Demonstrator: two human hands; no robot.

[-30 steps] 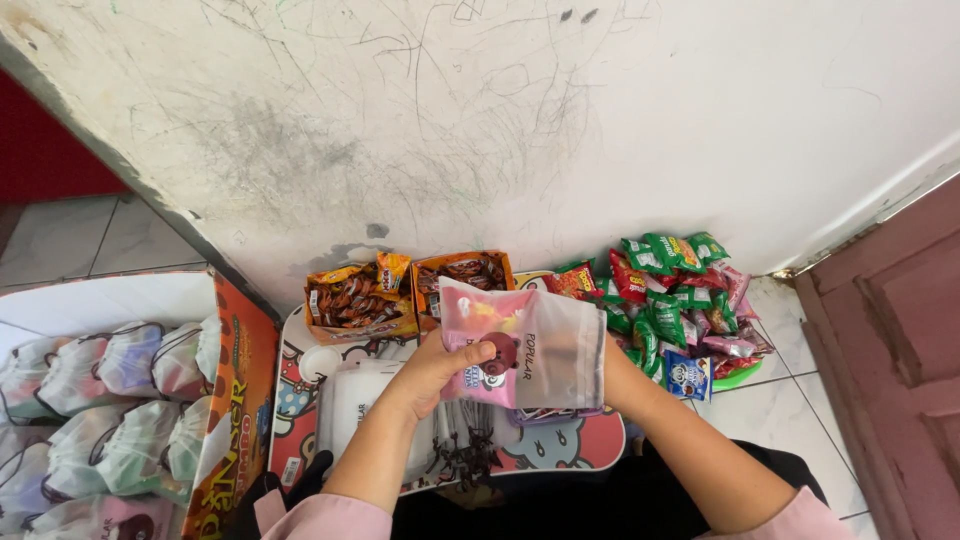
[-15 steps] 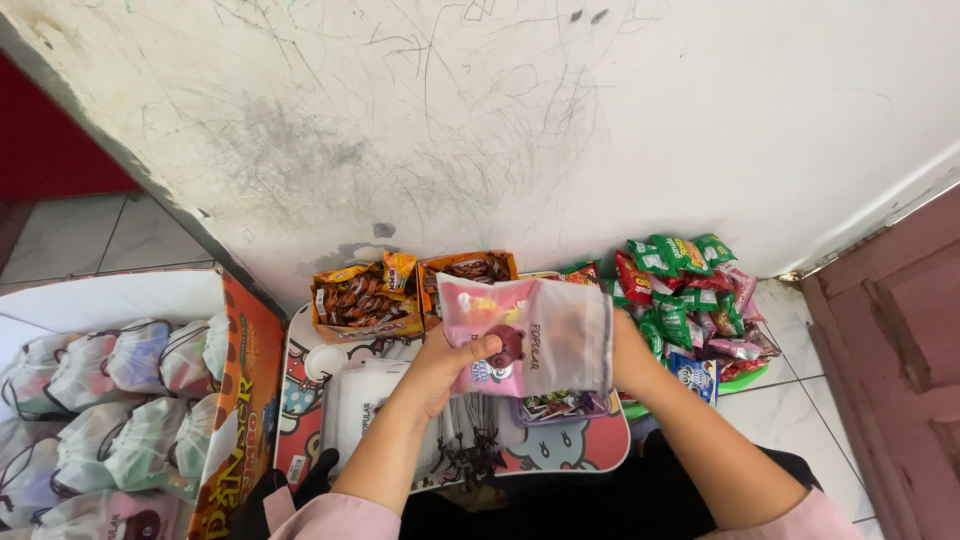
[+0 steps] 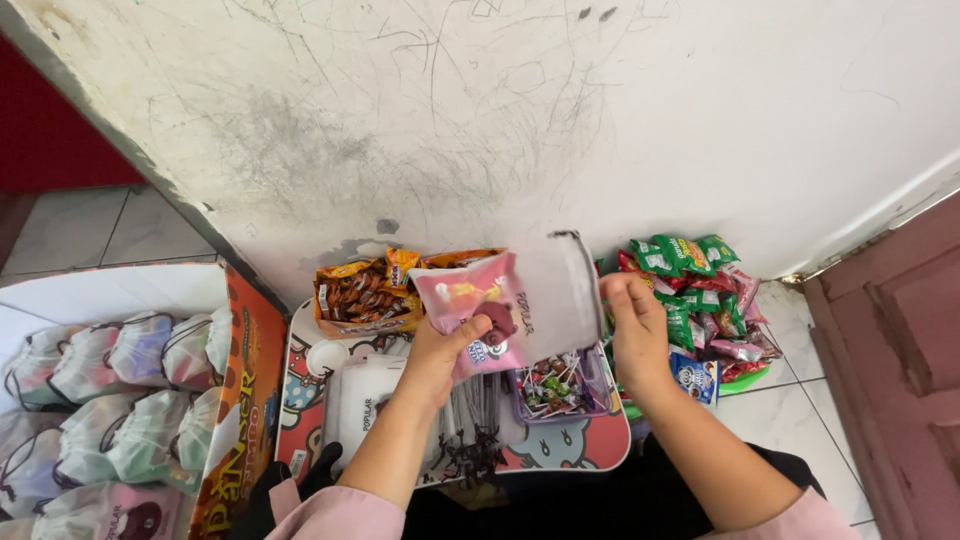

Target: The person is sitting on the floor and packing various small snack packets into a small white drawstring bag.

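I judge I am mid-packing: my left hand (image 3: pixel 440 352) grips the pink snack packet (image 3: pixel 472 305) at the mouth of the translucent drawstring pouch (image 3: pixel 556 295) pinched by my right hand (image 3: pixel 636 325) above the lollipop tray (image 3: pixel 560 388), so next it needs sliding fully inside.

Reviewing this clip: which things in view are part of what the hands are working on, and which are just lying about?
In hand:
- left hand, holding the pink snack packet
- right hand, at the edge of the white pouch

Lying about:
- box of brown sweets
- tray of lollipops
- green and red snack packets
- filled drawstring pouches
- low printed table
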